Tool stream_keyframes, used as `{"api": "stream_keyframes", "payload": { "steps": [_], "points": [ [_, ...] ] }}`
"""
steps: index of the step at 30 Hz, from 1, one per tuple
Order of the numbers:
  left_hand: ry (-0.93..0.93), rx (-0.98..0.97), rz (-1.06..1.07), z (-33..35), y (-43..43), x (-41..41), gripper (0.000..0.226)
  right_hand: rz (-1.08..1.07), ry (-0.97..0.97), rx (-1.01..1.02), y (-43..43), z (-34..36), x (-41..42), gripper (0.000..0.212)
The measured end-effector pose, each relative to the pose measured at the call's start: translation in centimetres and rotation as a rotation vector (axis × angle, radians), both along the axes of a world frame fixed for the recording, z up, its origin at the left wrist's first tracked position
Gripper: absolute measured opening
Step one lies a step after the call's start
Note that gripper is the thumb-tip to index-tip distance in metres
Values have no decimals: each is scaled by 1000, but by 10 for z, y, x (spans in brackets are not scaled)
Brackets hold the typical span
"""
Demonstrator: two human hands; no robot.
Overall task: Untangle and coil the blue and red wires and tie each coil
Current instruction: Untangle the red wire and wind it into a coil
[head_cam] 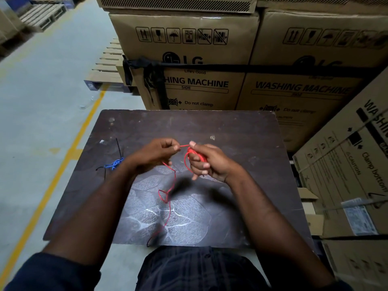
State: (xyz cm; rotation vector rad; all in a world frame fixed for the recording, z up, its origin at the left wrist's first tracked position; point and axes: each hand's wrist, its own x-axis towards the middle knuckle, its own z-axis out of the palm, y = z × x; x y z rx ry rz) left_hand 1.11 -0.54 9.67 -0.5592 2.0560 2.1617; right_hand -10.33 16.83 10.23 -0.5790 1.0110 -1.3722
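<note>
At a dark worktable (241, 131) before stacked washing-machine cartons (189, 85), the right hand (210, 164) grips the red wire (190, 151) in coiled turns at centre frame, the left hand (154, 153) pinching its slack taut for winding — the bundled blue wire (114, 164) lies aside, left.

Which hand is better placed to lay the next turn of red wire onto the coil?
Left. The left hand pinches the red wire just short of the coil, with the loose tail hanging below it. The right hand is curled round the coil, so it likely just holds.
</note>
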Motion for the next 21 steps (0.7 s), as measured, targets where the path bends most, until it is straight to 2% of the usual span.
{"api": "stream_keyframes", "payload": {
  "steps": [3,5,7,10,13,15,16,18,21],
  "points": [
    [-43,604,-11,-13,11,4,34,-28,-189,-95,-2,6,-4,44],
    [-65,791,-19,-17,11,7,27,-99,-291,-152,-1,10,-9,46],
    [-93,814,-24,-25,10,11,23,-215,-408,-219,1,16,-18,46],
    [-104,578,8,-30,19,13,21,-435,-511,-272,-1,22,-31,40],
    [-130,114,16,-24,34,8,26,-638,-457,-229,-10,18,-34,36],
    [-150,-228,-73,-17,41,4,27,-771,-381,-180,-20,12,-32,31],
    [-153,-334,-132,-15,45,2,27,-826,-339,-161,-25,9,-32,28],
    [-147,-403,-232,-9,54,-1,26,-911,-189,-124,-31,4,-32,24],
    [-90,-461,-330,9,65,-4,26,-936,176,-2,-35,-7,-35,25]
  ]
}}
